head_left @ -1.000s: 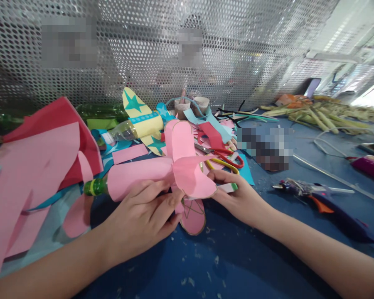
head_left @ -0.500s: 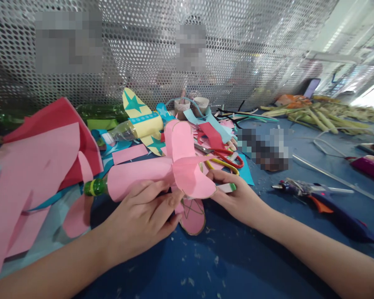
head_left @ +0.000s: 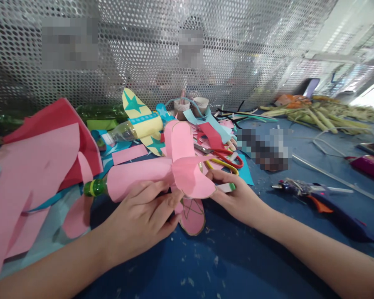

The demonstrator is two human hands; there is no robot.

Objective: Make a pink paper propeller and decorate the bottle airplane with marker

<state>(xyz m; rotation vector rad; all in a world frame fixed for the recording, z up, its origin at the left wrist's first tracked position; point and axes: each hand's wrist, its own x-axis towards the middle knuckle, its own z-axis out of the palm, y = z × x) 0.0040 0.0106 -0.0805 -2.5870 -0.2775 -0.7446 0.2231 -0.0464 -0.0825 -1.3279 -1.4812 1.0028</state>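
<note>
A bottle wrapped in pink paper lies sideways before me, its green neck pointing left. Pink paper wings stand out at its right end: one rises up, a curved flap bends to the right, and a lower rounded piece carries drawn lines. My left hand is closed round the near side of the wrapped bottle. Between the thumb and fingers of my right hand is a white marker with a green end; those fingertips are beside the curved flap and partly hidden by it.
Scissors lie among paper scraps behind the bottle. A yellow paper-wrapped bottle with stars is farther back. Pink and red sheets cover the left. A glue gun and its cable lie right, on the blue table. Perforated metal stands behind.
</note>
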